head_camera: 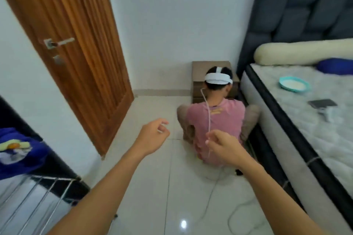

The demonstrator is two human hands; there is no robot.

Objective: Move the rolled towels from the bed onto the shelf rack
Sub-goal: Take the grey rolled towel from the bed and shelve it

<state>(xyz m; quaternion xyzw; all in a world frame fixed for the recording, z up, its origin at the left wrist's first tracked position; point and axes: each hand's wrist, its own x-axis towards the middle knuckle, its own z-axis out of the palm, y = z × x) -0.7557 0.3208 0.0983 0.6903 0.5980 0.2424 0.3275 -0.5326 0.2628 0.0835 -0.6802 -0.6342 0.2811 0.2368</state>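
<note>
A seated person (215, 126) faces away beyond the hands. A wooden door (66, 44) stands left; a teal plate (294, 84) lies far right.

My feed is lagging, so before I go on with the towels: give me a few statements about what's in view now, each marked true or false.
1. Both hands are empty. True: the left hand and right hand hold nothing, fingers loosely curled.
2. A person in a pink shirt sits on the floor beside the bed. True.
3. The wooden door has a round knob. False: it has a lever handle.
4. A teal plate lies on the floor. False: it lies on the mattress.
5. A blue cloth lies at the left above a metal rack. True.
</note>
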